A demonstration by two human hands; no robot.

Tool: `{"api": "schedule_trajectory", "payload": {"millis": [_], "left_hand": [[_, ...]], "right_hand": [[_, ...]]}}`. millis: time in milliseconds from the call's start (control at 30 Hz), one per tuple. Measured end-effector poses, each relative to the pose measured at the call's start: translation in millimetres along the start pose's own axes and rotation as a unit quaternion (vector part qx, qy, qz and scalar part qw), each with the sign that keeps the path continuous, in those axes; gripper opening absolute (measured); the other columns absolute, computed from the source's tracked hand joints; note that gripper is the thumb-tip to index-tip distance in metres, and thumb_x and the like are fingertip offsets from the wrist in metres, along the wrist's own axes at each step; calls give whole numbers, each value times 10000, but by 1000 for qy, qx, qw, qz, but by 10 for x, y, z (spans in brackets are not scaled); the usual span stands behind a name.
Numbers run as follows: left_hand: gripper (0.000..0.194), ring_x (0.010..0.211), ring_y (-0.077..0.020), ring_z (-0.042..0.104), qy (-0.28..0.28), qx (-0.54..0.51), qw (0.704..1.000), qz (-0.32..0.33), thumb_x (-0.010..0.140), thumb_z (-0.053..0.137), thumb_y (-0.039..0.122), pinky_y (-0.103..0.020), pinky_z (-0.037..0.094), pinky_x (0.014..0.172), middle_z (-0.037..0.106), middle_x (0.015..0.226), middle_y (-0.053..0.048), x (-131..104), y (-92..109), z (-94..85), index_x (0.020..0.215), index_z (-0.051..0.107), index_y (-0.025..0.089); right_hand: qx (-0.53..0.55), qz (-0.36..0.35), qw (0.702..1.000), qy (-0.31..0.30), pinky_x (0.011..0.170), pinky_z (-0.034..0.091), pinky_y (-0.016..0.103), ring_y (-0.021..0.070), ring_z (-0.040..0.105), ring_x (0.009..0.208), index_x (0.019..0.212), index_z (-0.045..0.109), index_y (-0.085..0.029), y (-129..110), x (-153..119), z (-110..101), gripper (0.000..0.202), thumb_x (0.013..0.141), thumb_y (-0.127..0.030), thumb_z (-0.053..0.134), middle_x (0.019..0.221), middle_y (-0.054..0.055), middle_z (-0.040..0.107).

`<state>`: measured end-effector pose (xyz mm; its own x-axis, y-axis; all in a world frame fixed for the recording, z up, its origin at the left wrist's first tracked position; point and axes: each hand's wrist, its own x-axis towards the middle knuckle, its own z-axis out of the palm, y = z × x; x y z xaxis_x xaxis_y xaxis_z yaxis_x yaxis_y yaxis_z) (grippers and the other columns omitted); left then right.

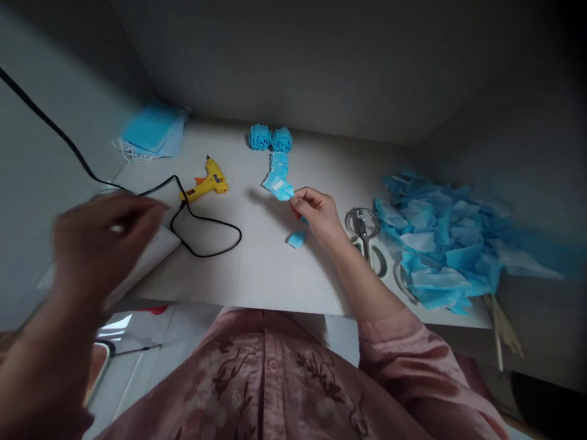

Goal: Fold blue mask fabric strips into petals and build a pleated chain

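My right hand [318, 217] is closed in a pinch at the near end of a strip of folded light-blue mask fabric [279, 177]. The strip runs back over the table toward two rolled blue fabric roses [270, 139]. A small loose blue piece [296, 239] lies just below my right hand. On the left, my left hand [107, 235] is raised in front of the black cord and blurred by motion. Its thumb and fingers come together, but whether anything is between them is hidden. Beyond it a yellow glue gun [215, 178] lies on its side.
A heap of cut blue fabric pieces [452, 229] covers the right of the table [257, 269]. Scissors [364, 238] and a tape roll lie beside it. Blue face masks [153, 129] are stacked at the back left. The glue gun's black cord [213, 221] loops across the left side.
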<state>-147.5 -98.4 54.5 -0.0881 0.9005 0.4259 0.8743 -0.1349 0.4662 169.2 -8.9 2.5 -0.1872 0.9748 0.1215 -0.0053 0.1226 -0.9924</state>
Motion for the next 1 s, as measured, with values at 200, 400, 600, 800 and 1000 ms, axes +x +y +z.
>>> {"api": "schedule_trajectory", "payload": {"millis": [200, 400, 600, 800, 1000], "left_hand": [[334, 798, -156, 627, -130, -191, 973, 2, 856, 581, 396, -253, 463, 638, 723, 977, -42, 413, 745, 733, 1083, 748, 216], [218, 552, -97, 522, -268, -407, 864, -127, 823, 623, 354, -214, 407, 497, 639, 688, -17, 631, 759, 1137, 890, 699, 161], [166, 508, -73, 501, -263, -470, 826, -166, 785, 685, 298, -199, 378, 472, 601, 619, -4, 623, 788, 1226, 718, 613, 164], [98, 502, -67, 479, -289, -413, 855, -119, 759, 652, 261, -192, 363, 476, 595, 605, 15, 543, 775, 1260, 733, 623, 170], [114, 526, -73, 472, -271, -400, 872, -77, 767, 617, 283, -203, 351, 490, 586, 608, 17, 479, 753, 1318, 723, 603, 179]], "right_hand": [[-15, 14, 999, -31, 598, 392, 259, 94, 475, 583, 730, 639, -196, -18, -36, 3, 232, 773, -413, 707, 641, -26, 608], [-10, 11, 999, -31, 590, 385, 254, 92, 471, 577, 729, 647, -198, 16, -15, 1, 248, 780, -431, 711, 645, -25, 619], [-24, 30, 999, -23, 663, 461, 268, 117, 572, 663, 883, 742, -201, 27, 2, -36, 228, 795, -399, 675, 758, 6, 707], [-28, 26, 999, -28, 730, 486, 280, 126, 602, 725, 878, 757, -190, 13, -3, -48, 227, 815, -390, 669, 777, 6, 701], [-18, 35, 998, -56, 709, 462, 267, 106, 562, 679, 763, 693, -185, 35, -5, -1, 204, 763, -385, 735, 724, -15, 664]]}}
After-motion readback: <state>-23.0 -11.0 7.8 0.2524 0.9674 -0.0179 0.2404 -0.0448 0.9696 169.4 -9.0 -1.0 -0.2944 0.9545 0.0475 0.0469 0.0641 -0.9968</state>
